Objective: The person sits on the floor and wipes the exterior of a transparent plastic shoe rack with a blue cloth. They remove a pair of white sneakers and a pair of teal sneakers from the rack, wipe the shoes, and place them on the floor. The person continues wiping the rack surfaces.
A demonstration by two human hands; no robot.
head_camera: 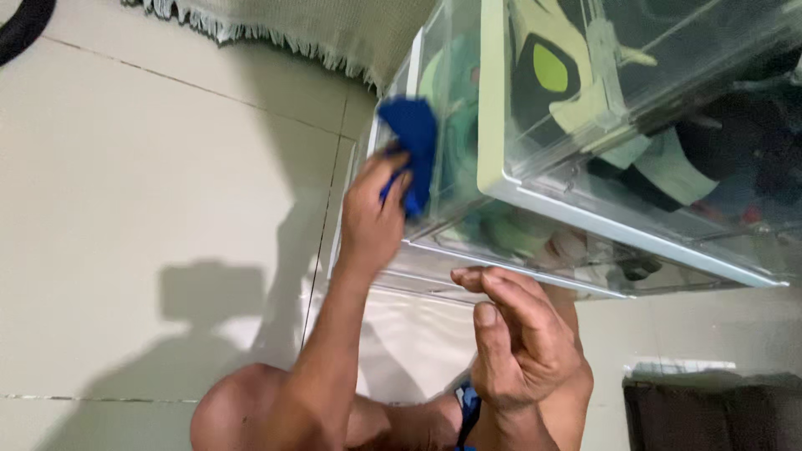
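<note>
My left hand (372,213) presses a bunched blue cloth (411,146) against the clear front wall of a stack of transparent plastic boxes (501,188). Inside the boxes I see shoes in green, yellow and black (551,71). My right hand (518,334) hangs just below the stack's near edge. Its fingers are loosely bent with the tips at that edge, and it holds nothing. A blue band (468,409) shows at the right wrist.
Pale floor tiles (150,167) spread to the left, crossed by my shadow. A fringed light rug (317,29) lies at the top. A dark object (710,413) sits at the bottom right, and a black curved thing (21,25) at the top left.
</note>
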